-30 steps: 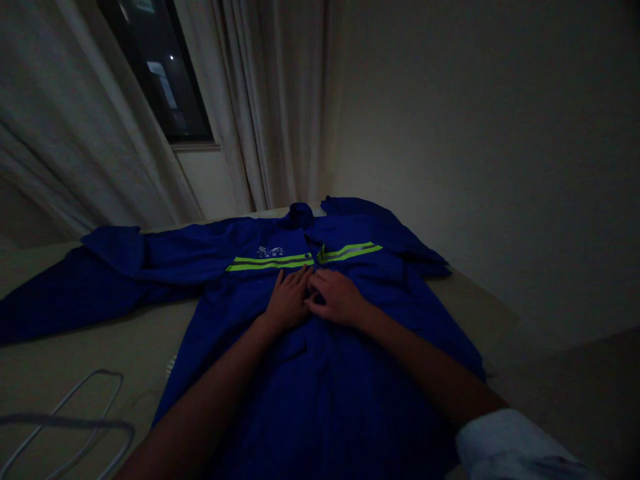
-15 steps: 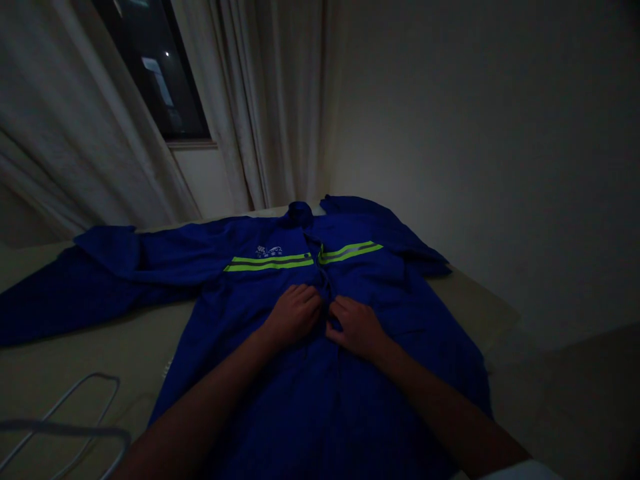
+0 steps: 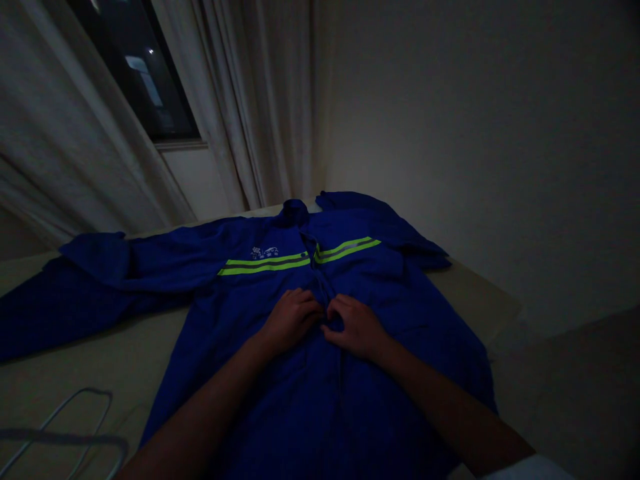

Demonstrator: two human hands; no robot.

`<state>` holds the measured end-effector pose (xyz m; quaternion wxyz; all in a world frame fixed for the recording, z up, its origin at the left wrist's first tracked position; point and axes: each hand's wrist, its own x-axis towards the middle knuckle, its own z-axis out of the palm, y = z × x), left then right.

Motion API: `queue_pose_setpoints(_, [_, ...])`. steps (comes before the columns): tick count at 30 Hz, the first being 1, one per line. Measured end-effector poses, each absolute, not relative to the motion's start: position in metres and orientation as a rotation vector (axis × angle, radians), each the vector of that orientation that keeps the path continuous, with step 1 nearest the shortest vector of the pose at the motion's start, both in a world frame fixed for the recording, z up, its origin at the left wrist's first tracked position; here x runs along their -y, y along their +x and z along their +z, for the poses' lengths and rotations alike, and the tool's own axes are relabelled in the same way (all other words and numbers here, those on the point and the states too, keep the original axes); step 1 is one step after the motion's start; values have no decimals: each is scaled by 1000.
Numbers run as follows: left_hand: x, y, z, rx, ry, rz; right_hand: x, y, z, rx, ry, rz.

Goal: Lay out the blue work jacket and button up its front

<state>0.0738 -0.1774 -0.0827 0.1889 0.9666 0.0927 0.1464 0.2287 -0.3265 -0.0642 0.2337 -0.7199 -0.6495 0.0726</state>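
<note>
A blue work jacket (image 3: 270,373) lies front side up, its sleeves out to both sides. Yellow-green reflective strips (image 3: 265,265) cross the chest, with a white logo above the left one. At the front opening, below the strips, my left hand (image 3: 295,317) is closed on the jacket's edge with its fingers curled down. Just to its right, my right hand (image 3: 353,327) pinches the facing edge between thumb and fingers. Both hands almost meet at the placket. What exactly sits between the fingertips is hidden and too dark to make out.
The jacket rests on a pale bed-like surface (image 3: 165,347). White wire hangers (image 3: 65,437) lie at the lower left. Behind are long curtains (image 3: 250,100), a dark window (image 3: 145,73) and a plain wall (image 3: 450,133) at the right.
The view has shifted slightly. Both hands stay at the jacket's front opening; the right thumb and fingers have moved a little closer to the left hand.
</note>
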Motion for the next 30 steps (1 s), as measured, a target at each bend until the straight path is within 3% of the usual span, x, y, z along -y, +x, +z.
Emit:
queue_pose_setpoints(6, [178,73,-83,-217,2651,473,328,216,-68,1961,-2052,-248])
queue_pose_setpoints(16, [182,70,-73,-230,2639,482,332,215,-69,1950,-2019,-498])
queue_pose_setpoints(22, [187,71,-69,-220,2692,481,331,215,-68,1924,-2058,-429])
queue_pose_setpoints(30, [189,70,-71,-187,2766,451,327,228,-69,1636,-1952,231])
